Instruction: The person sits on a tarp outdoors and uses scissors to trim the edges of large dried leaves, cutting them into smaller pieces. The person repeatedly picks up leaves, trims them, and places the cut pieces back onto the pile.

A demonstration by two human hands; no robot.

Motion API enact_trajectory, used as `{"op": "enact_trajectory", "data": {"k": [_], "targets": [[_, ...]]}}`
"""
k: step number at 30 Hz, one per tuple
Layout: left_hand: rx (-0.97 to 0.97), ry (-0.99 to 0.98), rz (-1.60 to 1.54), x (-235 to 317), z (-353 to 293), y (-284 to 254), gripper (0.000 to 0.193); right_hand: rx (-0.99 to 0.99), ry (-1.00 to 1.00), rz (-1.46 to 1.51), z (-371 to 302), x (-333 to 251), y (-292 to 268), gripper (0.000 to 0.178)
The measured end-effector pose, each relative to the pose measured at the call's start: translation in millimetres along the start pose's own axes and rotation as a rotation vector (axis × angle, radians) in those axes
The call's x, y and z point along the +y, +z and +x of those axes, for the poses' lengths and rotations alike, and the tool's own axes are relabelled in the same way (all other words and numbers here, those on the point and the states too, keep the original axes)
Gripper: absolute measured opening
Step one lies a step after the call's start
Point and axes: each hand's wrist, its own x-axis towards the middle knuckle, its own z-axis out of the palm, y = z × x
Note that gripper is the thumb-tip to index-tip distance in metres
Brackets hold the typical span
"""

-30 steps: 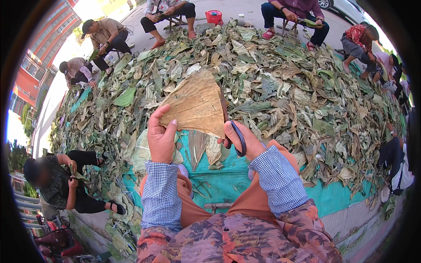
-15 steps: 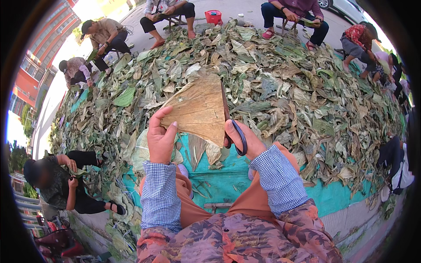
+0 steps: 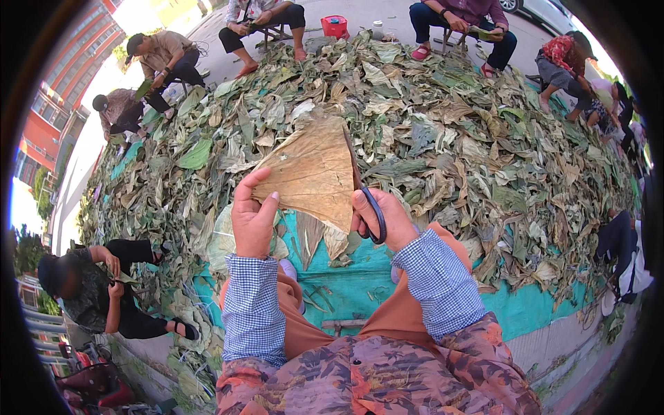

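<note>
A broad, dry, tan-brown leaf (image 3: 311,173) is held up in front of me, wide at its right edge and narrowing to the left. My left hand (image 3: 254,216) pinches its left side between thumb and fingers. Along its right edge lie the dark blades of a pair of scissors (image 3: 374,214). My right hand (image 3: 384,218) is closed round the scissors' black handles; the blades look nearly closed and run up the leaf's edge. Part of the blades is hidden behind the leaf.
A large heap of dried leaves (image 3: 443,159) spreads before me on a teal sheet (image 3: 332,283). Several people sit around the heap, one in dark clothes (image 3: 124,290) at the left. A red container (image 3: 335,27) and a jar (image 3: 377,30) stand at the far edge.
My right hand's fingers have drawn closer together on the scissors' handles, and the blades have closed along the leaf's right edge. The left hand and the leaf hardly moved.
</note>
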Motion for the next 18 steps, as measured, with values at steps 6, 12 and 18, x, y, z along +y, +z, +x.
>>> {"op": "enact_trajectory", "data": {"k": [6,12,18], "targets": [[-0.002,0.027,-0.011,3.3,-0.2,3.2,0.045,-0.022,-0.02,-0.012,0.4,-3.1,0.3,0.062],[-0.083,-0.03,-0.011,11.5,-3.9,4.1,0.044,-0.069,-0.022,0.007,0.7,-8.9,-6.2,0.069],[-0.121,-0.019,-0.023,11.4,-3.7,3.4,0.043,-0.026,-0.051,-0.011,1.9,-7.9,-7.2,0.066]]}}
